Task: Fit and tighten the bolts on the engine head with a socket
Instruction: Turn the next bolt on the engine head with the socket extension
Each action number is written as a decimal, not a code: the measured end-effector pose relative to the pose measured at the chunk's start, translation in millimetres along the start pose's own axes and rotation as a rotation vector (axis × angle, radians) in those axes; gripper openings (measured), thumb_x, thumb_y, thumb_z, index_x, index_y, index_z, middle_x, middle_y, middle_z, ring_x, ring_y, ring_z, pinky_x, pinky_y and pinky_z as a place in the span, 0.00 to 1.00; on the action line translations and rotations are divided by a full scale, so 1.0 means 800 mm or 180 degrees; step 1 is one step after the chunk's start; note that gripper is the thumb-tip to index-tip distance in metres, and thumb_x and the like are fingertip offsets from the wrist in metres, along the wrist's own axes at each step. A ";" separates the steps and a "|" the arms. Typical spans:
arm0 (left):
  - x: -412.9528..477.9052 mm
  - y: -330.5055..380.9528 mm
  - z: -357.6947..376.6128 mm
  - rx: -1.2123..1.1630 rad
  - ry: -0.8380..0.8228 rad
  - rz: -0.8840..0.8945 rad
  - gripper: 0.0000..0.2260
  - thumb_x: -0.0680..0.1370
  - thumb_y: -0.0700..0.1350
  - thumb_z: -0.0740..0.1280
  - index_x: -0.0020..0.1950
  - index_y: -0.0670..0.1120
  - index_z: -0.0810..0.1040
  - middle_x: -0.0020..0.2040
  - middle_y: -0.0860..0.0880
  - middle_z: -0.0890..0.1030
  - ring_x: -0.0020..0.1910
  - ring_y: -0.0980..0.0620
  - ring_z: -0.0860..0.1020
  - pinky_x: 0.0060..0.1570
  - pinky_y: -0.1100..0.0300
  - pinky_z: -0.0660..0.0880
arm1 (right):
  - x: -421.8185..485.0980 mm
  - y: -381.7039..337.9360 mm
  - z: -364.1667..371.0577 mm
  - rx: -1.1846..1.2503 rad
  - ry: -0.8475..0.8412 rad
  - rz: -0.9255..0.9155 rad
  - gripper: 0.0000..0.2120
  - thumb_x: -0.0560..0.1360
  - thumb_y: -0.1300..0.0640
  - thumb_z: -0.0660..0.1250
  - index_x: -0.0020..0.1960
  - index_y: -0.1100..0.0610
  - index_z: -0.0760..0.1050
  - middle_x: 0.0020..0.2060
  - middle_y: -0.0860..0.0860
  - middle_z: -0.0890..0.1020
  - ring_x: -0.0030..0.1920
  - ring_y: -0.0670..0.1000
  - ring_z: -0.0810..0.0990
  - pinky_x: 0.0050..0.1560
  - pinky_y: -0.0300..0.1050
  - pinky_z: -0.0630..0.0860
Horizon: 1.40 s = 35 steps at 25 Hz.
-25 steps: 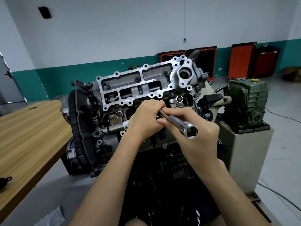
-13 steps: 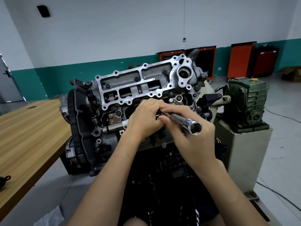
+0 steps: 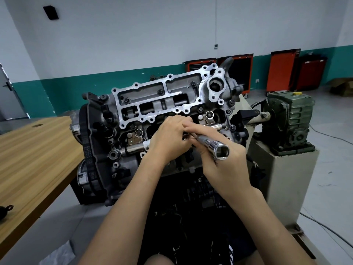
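The engine head stands tilted toward me on a stand, its bright aluminium frame on top and dark casting below. My right hand grips a chrome socket tool whose open hex end points at me; its far tip reaches the head's middle under my fingers. My left hand is closed over that far tip, pinching something small that I cannot make out. Several black bolts sit in the frame. The spot under both hands is hidden.
A wooden table lies to the left, with a small dark object at its near edge. A green gearbox sits on a grey pedestal to the right. Cables run over the floor at right. Red tool cabinets line the back wall.
The socket tool's open end has swung a little up and to the right in my right hand. My left hand has stayed on the tool's far tip.
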<state>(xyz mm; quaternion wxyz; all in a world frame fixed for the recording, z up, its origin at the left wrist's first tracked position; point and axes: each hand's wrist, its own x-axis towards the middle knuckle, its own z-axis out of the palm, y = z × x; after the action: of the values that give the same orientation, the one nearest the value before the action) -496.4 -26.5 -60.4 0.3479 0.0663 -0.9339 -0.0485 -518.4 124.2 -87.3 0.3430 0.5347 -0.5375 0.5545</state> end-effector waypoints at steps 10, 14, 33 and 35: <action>0.001 0.003 -0.001 -0.0056 0.0053 0.0024 0.04 0.72 0.45 0.62 0.45 0.50 0.74 0.44 0.58 0.73 0.46 0.58 0.68 0.34 0.70 0.60 | 0.006 -0.001 -0.001 -0.0165 0.0082 -0.0028 0.15 0.70 0.76 0.71 0.55 0.66 0.80 0.51 0.52 0.83 0.52 0.46 0.81 0.56 0.32 0.75; 0.003 0.001 0.001 0.0213 -0.0096 0.0182 0.03 0.71 0.43 0.63 0.41 0.48 0.69 0.40 0.53 0.73 0.43 0.51 0.69 0.40 0.63 0.59 | 0.010 0.001 -0.009 0.0110 0.0439 0.0156 0.09 0.69 0.62 0.76 0.48 0.64 0.82 0.39 0.53 0.85 0.37 0.53 0.83 0.39 0.46 0.78; 0.003 -0.002 0.004 0.0159 -0.0070 0.0100 0.03 0.73 0.45 0.63 0.45 0.48 0.72 0.44 0.54 0.74 0.47 0.52 0.69 0.42 0.63 0.64 | 0.008 -0.002 -0.009 0.0116 0.0271 0.0130 0.10 0.69 0.66 0.75 0.50 0.63 0.82 0.43 0.51 0.85 0.40 0.53 0.83 0.43 0.41 0.78; 0.004 -0.003 0.005 0.0184 -0.0080 0.0105 0.05 0.72 0.45 0.63 0.46 0.47 0.73 0.45 0.54 0.75 0.48 0.51 0.70 0.41 0.62 0.62 | 0.008 -0.003 -0.010 0.0223 0.0288 0.0198 0.09 0.71 0.62 0.73 0.50 0.63 0.81 0.42 0.54 0.85 0.40 0.55 0.83 0.42 0.46 0.79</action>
<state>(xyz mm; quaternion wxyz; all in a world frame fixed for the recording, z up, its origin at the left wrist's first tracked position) -500.8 -29.2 -61.7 0.3348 0.0603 -0.9402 -0.0165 -518.9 131.3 -79.7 0.3306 0.5038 -0.5181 0.6070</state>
